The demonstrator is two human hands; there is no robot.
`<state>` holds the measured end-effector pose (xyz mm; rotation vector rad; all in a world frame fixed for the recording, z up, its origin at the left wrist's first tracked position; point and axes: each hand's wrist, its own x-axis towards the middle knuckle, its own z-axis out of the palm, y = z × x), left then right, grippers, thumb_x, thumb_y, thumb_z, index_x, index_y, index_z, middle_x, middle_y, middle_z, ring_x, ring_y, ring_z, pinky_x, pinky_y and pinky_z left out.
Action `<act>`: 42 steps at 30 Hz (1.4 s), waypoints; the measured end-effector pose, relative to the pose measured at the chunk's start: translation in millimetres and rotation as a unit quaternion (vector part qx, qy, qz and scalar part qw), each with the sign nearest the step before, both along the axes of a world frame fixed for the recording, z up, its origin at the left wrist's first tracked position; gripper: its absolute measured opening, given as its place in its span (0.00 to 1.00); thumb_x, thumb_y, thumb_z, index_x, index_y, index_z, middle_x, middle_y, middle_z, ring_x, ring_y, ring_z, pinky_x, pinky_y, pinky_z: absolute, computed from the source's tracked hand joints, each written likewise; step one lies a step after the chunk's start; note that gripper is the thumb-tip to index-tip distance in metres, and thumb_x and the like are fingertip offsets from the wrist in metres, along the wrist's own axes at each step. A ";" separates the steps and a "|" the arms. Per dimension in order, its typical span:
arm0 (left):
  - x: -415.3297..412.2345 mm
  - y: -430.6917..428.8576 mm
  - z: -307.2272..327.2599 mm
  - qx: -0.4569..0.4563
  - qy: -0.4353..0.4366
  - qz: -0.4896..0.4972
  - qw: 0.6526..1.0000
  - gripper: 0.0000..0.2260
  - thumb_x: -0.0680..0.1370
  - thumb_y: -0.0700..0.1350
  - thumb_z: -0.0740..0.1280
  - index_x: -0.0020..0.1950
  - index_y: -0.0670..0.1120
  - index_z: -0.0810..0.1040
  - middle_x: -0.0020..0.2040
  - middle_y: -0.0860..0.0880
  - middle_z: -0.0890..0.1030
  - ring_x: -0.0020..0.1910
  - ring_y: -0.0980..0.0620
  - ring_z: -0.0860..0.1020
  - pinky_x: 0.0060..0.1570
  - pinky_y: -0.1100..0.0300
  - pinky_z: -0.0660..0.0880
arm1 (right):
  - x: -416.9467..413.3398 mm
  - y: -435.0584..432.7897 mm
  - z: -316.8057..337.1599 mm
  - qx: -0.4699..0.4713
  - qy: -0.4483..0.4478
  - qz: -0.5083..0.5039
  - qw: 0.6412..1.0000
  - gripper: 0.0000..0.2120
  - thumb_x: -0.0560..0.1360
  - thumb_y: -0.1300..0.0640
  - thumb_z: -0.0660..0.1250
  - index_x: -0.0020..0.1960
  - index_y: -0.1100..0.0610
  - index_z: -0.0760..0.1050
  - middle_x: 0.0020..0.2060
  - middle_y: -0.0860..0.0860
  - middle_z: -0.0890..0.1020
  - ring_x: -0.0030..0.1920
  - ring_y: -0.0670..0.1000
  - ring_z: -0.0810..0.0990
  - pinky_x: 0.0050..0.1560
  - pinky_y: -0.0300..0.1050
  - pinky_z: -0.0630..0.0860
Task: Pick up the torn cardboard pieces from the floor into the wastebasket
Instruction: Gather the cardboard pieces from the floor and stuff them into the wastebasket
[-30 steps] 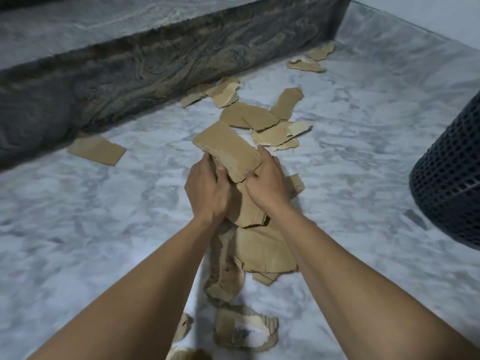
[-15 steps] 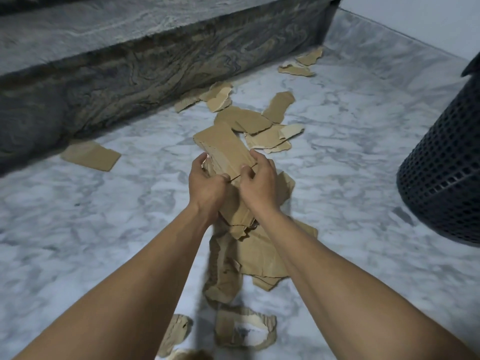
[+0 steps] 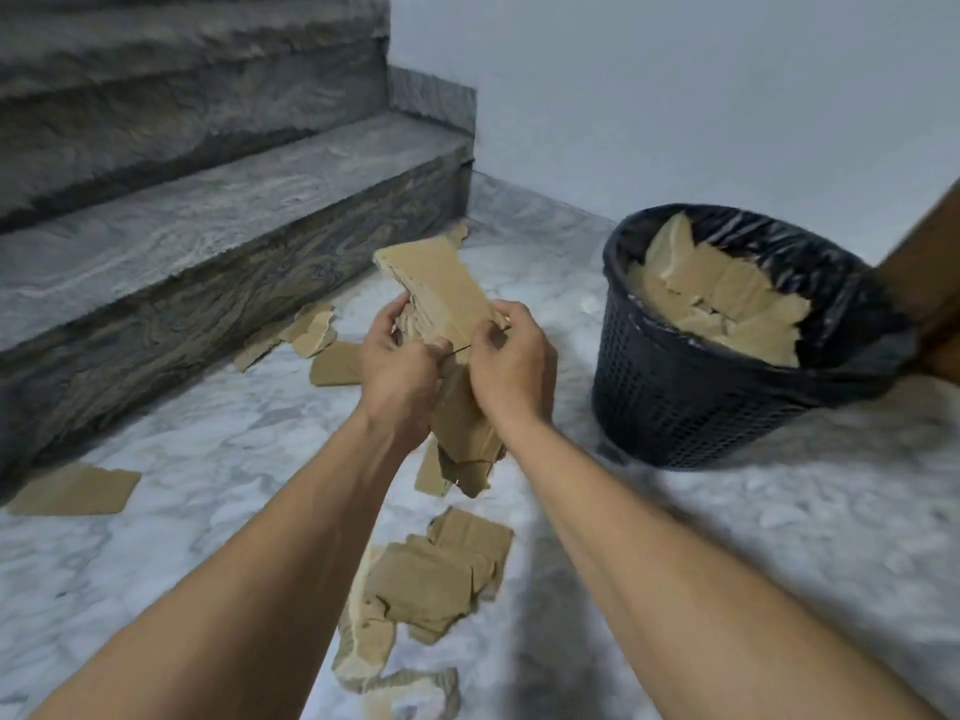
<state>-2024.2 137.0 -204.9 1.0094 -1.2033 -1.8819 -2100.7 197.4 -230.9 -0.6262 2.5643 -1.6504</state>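
Observation:
A stack of torn brown cardboard pieces (image 3: 441, 293) is held in the air above the marble floor. My left hand (image 3: 397, 363) grips its left side and my right hand (image 3: 511, 358) grips its right side, with more pieces hanging below between the wrists. The black mesh wastebasket (image 3: 685, 402) with a black liner stands to the right, holding several cardboard pieces (image 3: 722, 298). Loose pieces lie on the floor below my arms (image 3: 441, 574), by the step (image 3: 311, 330) and at the far left (image 3: 72, 491).
Grey stone stairs (image 3: 208, 215) rise at the left and back. A pale wall (image 3: 675, 96) closes the corner behind the basket. A brown object (image 3: 930, 283) enters at the right edge, touching the basket's liner. The marble floor (image 3: 779, 537) spreads in front of the basket.
Both hands have lifted the cardboard stack off the floor. The view has swung up and to the right, bringing the whole wastebasket into sight.

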 end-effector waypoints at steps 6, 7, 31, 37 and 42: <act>-79.3 53.1 109.3 -0.004 0.099 -0.075 0.992 0.30 0.75 0.24 0.64 0.71 0.49 0.73 0.50 0.48 0.84 0.39 0.52 0.83 0.42 0.53 0.82 | -75.7 61.0 111.8 -0.052 0.101 -0.082 0.990 0.12 0.78 0.51 0.64 0.59 0.48 0.79 0.51 0.51 0.84 0.50 0.53 0.81 0.44 0.44 0.74; -95.3 61.5 122.0 0.000 0.115 -0.088 0.989 0.30 0.75 0.24 0.64 0.71 0.49 0.73 0.51 0.48 0.84 0.41 0.51 0.83 0.44 0.52 0.82 | -91.5 72.6 127.0 -0.040 0.116 -0.092 0.988 0.12 0.78 0.51 0.64 0.59 0.49 0.79 0.50 0.51 0.84 0.49 0.53 0.80 0.43 0.43 0.71; -93.8 97.5 76.8 -0.360 -0.196 -0.122 0.904 0.18 0.82 0.44 0.64 0.72 0.47 0.75 0.67 0.48 0.79 0.64 0.49 0.78 0.62 0.59 0.70 | -136.2 193.5 134.8 0.140 0.127 -0.116 0.975 0.19 0.83 0.52 0.58 0.72 0.54 0.71 0.72 0.52 0.73 0.73 0.54 0.69 0.69 0.49 0.67; 40.7 66.7 -18.1 -0.375 -0.310 -0.058 0.872 0.22 0.82 0.52 0.62 0.76 0.50 0.70 0.71 0.45 0.75 0.68 0.43 0.74 0.64 0.52 0.70 | -58.1 126.0 74.9 0.111 0.196 0.021 0.974 0.23 0.84 0.50 0.57 0.78 0.55 0.64 0.80 0.54 0.62 0.80 0.54 0.57 0.74 0.49 0.61; 181.3 78.0 -110.6 -0.329 -0.526 -0.055 0.782 0.37 0.76 0.72 0.55 0.82 0.56 0.57 0.82 0.47 0.58 0.81 0.39 0.45 0.74 0.31 0.45 | 3.2 91.9 -39.8 0.237 0.058 0.176 0.954 0.31 0.82 0.37 0.57 0.81 0.44 0.55 0.83 0.49 0.49 0.81 0.55 0.53 0.77 0.58 0.58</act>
